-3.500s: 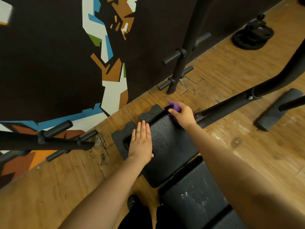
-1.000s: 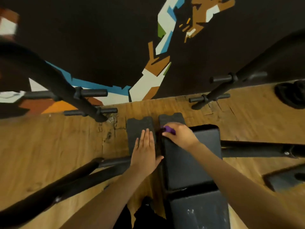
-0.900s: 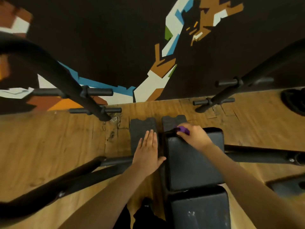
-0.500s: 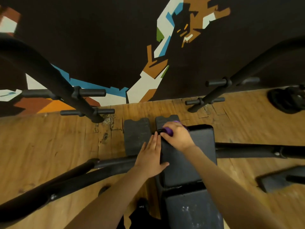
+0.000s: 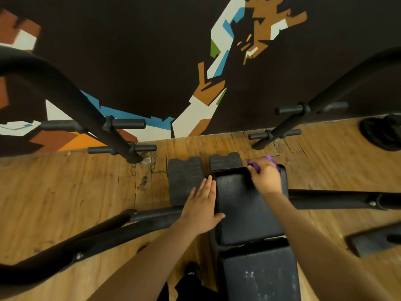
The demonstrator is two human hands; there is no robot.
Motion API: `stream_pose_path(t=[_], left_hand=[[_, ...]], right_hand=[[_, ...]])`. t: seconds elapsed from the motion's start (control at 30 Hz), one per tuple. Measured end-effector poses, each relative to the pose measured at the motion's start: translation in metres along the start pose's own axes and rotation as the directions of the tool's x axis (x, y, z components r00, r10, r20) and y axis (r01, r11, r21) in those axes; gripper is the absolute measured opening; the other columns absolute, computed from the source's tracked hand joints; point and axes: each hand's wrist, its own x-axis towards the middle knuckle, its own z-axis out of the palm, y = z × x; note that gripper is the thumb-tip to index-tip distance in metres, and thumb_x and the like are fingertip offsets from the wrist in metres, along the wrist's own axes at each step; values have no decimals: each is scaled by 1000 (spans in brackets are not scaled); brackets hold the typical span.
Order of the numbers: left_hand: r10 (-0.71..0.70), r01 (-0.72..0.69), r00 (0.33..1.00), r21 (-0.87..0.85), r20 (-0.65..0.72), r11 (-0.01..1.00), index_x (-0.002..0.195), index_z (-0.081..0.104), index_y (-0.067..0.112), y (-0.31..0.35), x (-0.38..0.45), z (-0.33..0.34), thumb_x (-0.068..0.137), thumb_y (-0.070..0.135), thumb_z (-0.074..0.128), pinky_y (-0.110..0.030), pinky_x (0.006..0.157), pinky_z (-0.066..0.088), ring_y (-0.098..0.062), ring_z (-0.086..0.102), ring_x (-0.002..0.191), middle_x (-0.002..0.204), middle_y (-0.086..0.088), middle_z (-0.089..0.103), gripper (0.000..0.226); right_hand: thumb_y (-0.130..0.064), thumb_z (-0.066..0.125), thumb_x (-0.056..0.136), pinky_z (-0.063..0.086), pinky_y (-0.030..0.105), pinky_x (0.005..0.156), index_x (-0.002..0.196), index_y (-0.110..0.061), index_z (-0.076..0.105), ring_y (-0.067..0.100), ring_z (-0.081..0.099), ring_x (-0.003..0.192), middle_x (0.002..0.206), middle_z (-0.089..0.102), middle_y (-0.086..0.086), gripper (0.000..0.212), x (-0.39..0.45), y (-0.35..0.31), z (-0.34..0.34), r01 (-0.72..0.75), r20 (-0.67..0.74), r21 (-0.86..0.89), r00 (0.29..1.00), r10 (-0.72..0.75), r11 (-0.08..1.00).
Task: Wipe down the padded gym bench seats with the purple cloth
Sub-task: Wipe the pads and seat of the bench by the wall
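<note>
Wooden plank floor (image 5: 65, 192) — worn and cracked at the far edge by the wall. On it: 2 black rubber mats (image 5: 185, 179) side by side, black bench frame legs (image 5: 338, 199) spreading left and right, weight plates (image 5: 382, 132) far right, a flat black foot (image 5: 373, 241) near right.

My right hand (image 5: 265, 179) has swept the purple cloth (image 5: 269, 162) from the pad's (image 5: 243, 205) far-left corner across to its far-right corner.
</note>
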Motion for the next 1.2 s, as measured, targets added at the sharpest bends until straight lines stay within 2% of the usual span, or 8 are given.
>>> stream_pose_path(t=[0.23,0.33,0.57,0.63,0.77,0.87,1.03,1.2], left_hand=[[-7,7,1000,19,-5,1000,151,-12,9,-4,2,-2,95,45,49,-40,118,0,-20,-14,146,159,-7,-19,90],[9,-8,999,24,-44,1000,151,-14,10,-12,-2,-5,97,41,46,-35,117,-3,-17,-17,145,158,-5,-21,86],[-45,47,992,12,-115,999,149,-16,10,-17,-2,-3,99,36,43,-35,118,-4,-17,-17,145,158,-5,-21,81],[-64,65,988,5,-138,998,150,-14,9,-17,-1,-3,102,32,37,-35,118,-3,-17,-17,145,158,-6,-19,74],[-119,118,982,-14,-144,993,150,-13,10,-18,2,-5,104,31,29,-35,119,-1,-17,-16,145,158,-5,-19,66],[-98,99,987,9,-125,995,150,-13,10,-21,2,-6,104,30,26,-35,119,-2,-16,-16,145,158,-5,-20,64],[-55,60,993,45,-109,997,150,-13,10,-21,6,-11,104,27,28,-36,120,-3,-16,-16,145,158,-5,-19,63],[35,-25,996,122,-77,992,151,-9,10,-22,16,-20,104,27,29,-36,118,-3,-16,-14,146,159,-4,-15,63]], right_hand=[[-17,62,89,24,23,111,129,-16,55,13,39,131,138,49,0,41,-34,-45,42,374,159,53,912,-378,926],[-24,65,87,30,35,113,134,-20,51,15,37,134,142,45,-1,49,-16,-27,28,344,205,70,913,-351,936],[-17,62,88,23,21,104,131,-15,53,22,39,131,138,49,4,44,-20,-26,38,296,66,9,953,-296,955],[-12,63,87,28,23,104,130,-13,55,22,42,130,137,51,5,43,-27,-24,40,347,44,-34,937,-346,937],[2,74,74,44,49,98,122,-6,60,32,49,124,131,56,13,50,-42,-12,43,526,30,-68,850,-525,848],[5,79,66,44,49,96,117,-5,64,31,52,120,129,57,13,54,-64,8,52,590,38,-56,807,-589,805],[-26,63,81,42,48,98,127,-16,53,20,45,125,134,54,5,48,-80,23,56,633,46,-149,772,-634,760],[-25,81,69,28,54,103,132,-18,46,23,41,129,138,51,7,72,-72,13,49,625,151,-248,779,-608,740]])
